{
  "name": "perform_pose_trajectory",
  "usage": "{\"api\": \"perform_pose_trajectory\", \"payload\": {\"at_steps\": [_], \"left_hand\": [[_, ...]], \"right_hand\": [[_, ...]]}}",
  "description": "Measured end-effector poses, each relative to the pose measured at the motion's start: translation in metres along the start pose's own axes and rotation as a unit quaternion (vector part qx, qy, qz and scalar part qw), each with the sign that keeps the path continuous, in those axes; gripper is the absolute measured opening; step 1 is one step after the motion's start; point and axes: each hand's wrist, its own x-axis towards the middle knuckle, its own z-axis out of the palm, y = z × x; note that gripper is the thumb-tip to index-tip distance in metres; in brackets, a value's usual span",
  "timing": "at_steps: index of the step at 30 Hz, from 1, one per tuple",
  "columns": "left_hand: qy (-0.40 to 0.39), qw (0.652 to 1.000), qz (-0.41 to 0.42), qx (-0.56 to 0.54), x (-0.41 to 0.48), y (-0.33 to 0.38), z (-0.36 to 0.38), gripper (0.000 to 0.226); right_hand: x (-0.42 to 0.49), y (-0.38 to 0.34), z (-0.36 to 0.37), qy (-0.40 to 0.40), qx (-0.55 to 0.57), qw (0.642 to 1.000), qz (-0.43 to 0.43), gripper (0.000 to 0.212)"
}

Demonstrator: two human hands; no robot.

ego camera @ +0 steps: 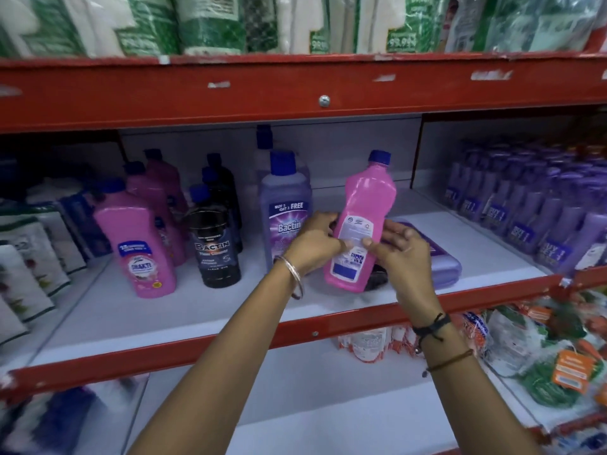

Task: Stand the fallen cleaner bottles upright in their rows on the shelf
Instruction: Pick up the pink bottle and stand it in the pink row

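Both hands hold a pink cleaner bottle (359, 221) with a blue cap, nearly upright, tilted slightly right, its back label toward me, just above the white shelf (203, 310). My left hand (312, 241) grips its left side and my right hand (399, 246) its right side. Behind it a purple bottle (440, 257) lies on its side, and a dark bottle (377, 279) lies under the pink one, mostly hidden. To the left stand rows of pink bottles (144, 238), black bottles (215, 244) and purple bottles (287, 205).
A dense block of upright purple bottles (532, 208) fills the right bay. Red shelf beams (295, 90) run above and below. Green-and-white packs (203, 24) sit on the upper shelf, pouches (29, 257) at far left, packaged goods (542, 349) on the lower right shelf.
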Motion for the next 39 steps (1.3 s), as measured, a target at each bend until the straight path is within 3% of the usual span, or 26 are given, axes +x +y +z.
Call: {"api": "perform_pose_trajectory", "payload": {"at_steps": [4,9,25,34,39], "left_hand": [[0.043,0.998,0.024,-0.037,-0.032,-0.017,-0.026,0.033],[0.106,0.993,0.042,-0.007,-0.07,-0.042,-0.069,0.041],[0.245,0.969,0.019,-0.018,-0.164,-0.135,-0.199,0.036],[0.255,0.967,0.004,-0.012,-0.179,-0.17,-0.222,0.043],[0.277,0.959,0.018,-0.065,-0.184,-0.17,-0.223,0.021]], "right_hand": [[-0.03,-0.01,0.027,-0.046,-0.027,0.997,-0.054,0.042],[-0.06,-0.013,0.072,-0.089,-0.02,0.993,-0.077,0.042],[-0.119,0.009,0.244,-0.217,0.022,0.973,-0.071,0.045],[-0.133,0.029,0.281,-0.212,0.013,0.974,-0.074,0.043],[-0.137,0.033,0.282,-0.147,-0.018,0.985,-0.085,0.031]]}}
